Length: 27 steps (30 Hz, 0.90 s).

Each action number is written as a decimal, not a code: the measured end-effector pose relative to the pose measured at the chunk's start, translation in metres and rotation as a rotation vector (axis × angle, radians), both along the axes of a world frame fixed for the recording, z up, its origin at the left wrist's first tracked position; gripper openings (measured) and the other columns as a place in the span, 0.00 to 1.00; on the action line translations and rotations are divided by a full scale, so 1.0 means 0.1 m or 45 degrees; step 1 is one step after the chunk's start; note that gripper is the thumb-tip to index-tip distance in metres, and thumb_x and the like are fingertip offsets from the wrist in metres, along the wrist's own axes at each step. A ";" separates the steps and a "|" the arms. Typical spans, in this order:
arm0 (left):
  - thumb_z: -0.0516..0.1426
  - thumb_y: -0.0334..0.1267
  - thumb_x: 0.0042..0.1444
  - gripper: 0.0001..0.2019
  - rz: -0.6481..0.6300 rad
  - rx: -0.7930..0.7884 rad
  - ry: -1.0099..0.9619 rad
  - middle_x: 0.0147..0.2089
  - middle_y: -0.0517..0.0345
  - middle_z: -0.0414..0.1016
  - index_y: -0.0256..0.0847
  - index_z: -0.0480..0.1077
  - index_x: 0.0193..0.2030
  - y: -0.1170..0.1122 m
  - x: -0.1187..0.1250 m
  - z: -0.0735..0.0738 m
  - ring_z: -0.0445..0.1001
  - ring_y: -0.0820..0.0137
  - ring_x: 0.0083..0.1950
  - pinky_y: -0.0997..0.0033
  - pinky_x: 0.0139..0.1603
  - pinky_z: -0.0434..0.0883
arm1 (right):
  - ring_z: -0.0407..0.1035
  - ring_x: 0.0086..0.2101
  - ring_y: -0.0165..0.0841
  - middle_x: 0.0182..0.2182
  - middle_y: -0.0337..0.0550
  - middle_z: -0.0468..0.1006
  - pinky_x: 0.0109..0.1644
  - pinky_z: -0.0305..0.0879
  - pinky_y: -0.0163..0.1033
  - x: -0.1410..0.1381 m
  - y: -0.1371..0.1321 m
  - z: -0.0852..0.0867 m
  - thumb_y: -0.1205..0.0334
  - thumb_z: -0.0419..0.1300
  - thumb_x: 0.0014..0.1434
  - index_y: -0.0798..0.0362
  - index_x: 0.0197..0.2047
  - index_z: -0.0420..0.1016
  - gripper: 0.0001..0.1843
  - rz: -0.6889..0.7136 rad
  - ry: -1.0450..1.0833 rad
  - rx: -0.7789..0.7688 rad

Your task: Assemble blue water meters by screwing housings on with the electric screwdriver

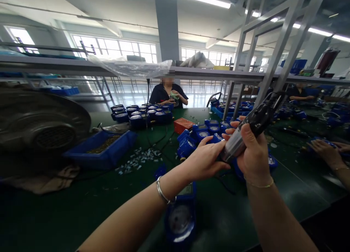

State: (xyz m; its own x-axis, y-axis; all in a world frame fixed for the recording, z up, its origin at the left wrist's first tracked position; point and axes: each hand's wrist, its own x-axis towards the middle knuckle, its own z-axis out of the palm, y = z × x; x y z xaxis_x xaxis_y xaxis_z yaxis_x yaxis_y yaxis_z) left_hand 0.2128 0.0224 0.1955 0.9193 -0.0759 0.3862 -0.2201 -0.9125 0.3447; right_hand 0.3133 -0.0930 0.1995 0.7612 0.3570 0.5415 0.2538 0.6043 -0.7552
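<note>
My right hand (pixel 253 150) is wrapped round the grey grip of an electric screwdriver (pixel 250 130), which points down to the left with its black upper end raised. My left hand (pixel 206 161) is closed near the tool's lower tip; what its fingers pinch is hidden. A blue water meter (pixel 180 217) with a round dial lies under my left forearm on the green table (pixel 82 208). More blue meters (pixel 202 135) are clustered just behind my hands.
A blue bin (pixel 101 152) of small brass parts and scattered small metal pieces (pixel 138 159) lie to the left. An orange box (pixel 182 124) sits mid-table. A large fan (pixel 38 124) stands far left. A person sits opposite; another person's hands (pixel 328 153) work at right.
</note>
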 end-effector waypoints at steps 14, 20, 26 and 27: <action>0.60 0.46 0.62 0.19 0.343 -0.212 -0.451 0.51 0.54 0.79 0.44 0.69 0.57 0.19 -0.59 -0.40 0.75 0.61 0.55 0.50 0.70 0.57 | 0.71 0.25 0.32 0.25 0.33 0.76 0.39 0.77 0.48 -0.29 0.13 -0.24 0.53 0.63 0.56 0.48 0.47 0.68 0.17 0.079 0.142 0.181; 0.60 0.58 0.57 0.31 1.155 -1.322 -0.357 0.59 0.42 0.70 0.39 0.62 0.60 0.02 -1.46 -1.40 0.68 0.52 0.62 0.47 0.65 0.64 | 0.68 0.23 0.32 0.25 0.38 0.75 0.30 0.70 0.41 -0.25 -0.15 -0.24 0.56 0.58 0.57 0.51 0.47 0.73 0.15 0.068 0.110 0.154; 0.63 0.60 0.51 0.46 0.853 -2.113 -0.081 0.68 0.39 0.61 0.45 0.45 0.69 -0.47 -1.64 -1.83 0.64 0.49 0.67 0.50 0.64 0.65 | 0.61 0.22 0.32 0.24 0.37 0.68 0.27 0.66 0.45 -0.39 -0.18 -0.17 0.48 0.66 0.48 0.47 0.46 0.75 0.22 0.204 0.113 0.023; 0.64 0.59 0.51 0.48 0.801 -2.178 -0.072 0.67 0.39 0.62 0.46 0.41 0.70 -0.49 -1.63 -1.83 0.66 0.48 0.65 0.49 0.64 0.65 | 0.59 0.22 0.32 0.23 0.36 0.66 0.27 0.65 0.45 -0.41 -0.18 -0.17 0.46 0.65 0.49 0.45 0.47 0.75 0.22 0.222 0.068 0.003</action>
